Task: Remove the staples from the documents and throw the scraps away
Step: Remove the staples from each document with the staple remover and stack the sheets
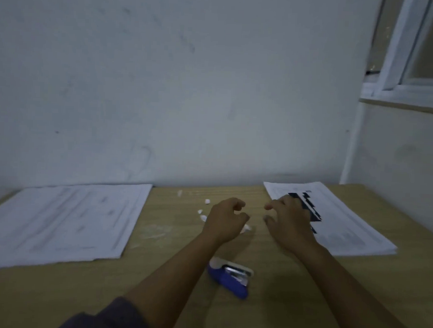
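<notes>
Tan wooden desk (56,293). White printed document stack (66,219) far left; second white stack with black blocks (344,219) far right. Left hand (224,222) mid-desk, fingers curled; grip unclear, blurred. Right hand (288,221) at right stack's edge, fingers loosely bent, empty. Blue stapler-like tool (230,278) near, between forearms. Small white paper scraps (203,217) beside left hand.

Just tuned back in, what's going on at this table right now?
A person's left hand and right hand hover low over the wooden table, fingers loosely curled, holding nothing I can see. Small white scraps lie by the left hand; the right hand overlaps the edge of the right paper stack. A left paper stack and a blue stapler lie untouched.
</notes>
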